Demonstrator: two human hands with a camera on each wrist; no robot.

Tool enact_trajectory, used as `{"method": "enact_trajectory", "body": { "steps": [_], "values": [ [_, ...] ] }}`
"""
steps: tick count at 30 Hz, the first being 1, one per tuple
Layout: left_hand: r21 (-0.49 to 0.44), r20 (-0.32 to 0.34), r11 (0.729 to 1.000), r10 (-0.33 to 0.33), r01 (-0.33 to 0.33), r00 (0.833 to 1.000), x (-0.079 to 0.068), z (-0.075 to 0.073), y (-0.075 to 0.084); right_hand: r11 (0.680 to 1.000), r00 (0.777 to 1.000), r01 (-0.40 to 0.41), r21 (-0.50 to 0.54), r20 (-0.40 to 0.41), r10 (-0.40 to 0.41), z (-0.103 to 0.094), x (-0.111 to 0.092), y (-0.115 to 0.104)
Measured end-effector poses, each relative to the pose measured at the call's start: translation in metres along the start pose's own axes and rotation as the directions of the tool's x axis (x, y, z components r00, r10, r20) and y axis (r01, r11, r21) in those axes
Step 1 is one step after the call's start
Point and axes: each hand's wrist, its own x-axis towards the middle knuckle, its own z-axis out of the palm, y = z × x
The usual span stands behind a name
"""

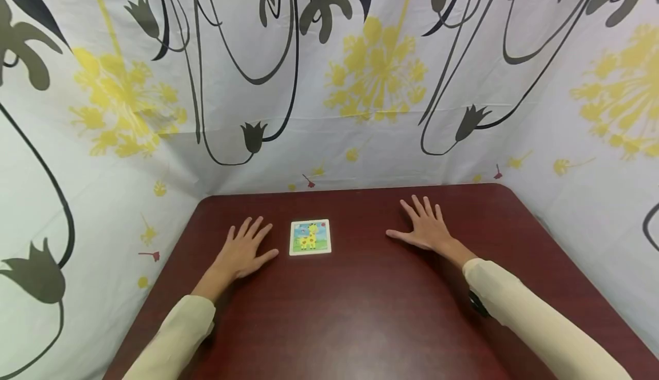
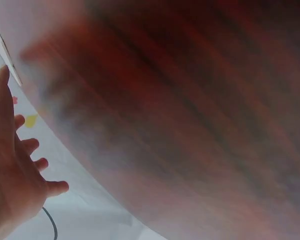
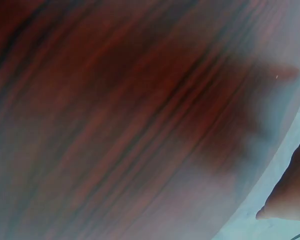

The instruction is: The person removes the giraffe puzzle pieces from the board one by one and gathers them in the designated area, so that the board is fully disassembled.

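Lying face up, maybe so it's easy to see, the giraffe card (image 1: pixel 310 237) is between the left hand (image 1: pixel 242 253) and right hand (image 1: pixel 428 230), both spread out, holding nothing.

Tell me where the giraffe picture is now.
In the head view, the giraffe picture lies on the table, just right of the left hand and farther from the right hand.
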Motion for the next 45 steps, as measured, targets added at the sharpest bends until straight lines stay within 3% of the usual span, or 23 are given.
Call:
{"method": "enact_trajectory", "body": {
  "steps": [10, 19, 23, 34, 45],
  "values": [
    [-0.071, 0.133, 0.997, 0.035, -0.026, 0.991, 0.016, -0.006, 0.014, 0.999, 0.999, 0.039, -0.008, 0.038, -0.039, 0.002, 0.017, -0.031],
    [-0.146, 0.236, 0.988, 0.091, -0.057, 0.967, 0.03, -0.01, 0.026, 0.997, 0.995, 0.071, -0.007, 0.067, -0.071, 0.005, 0.028, -0.056],
    [-0.168, 0.252, 0.983, 0.11, -0.069, 0.962, 0.032, -0.012, 0.029, 0.995, 0.994, 0.102, 0.005, 0.051, -0.102, 0.01, 0.032, -0.064],
    [-0.203, 0.263, 0.973, 0.16, -0.108, 0.951, 0.039, -0.01, 0.034, 0.993, 0.987, 0.116, 0.027, 0.106, -0.118, 0.012, 0.04, -0.1],
    [-0.228, 0.275, 0.971, 0.14, -0.077, 0.951, 0.044, -0.009, 0.036, 0.987, 0.977, 0.15, 0.056, 0.141, -0.157, 0.021, 0.049, -0.129]
  ]
}}
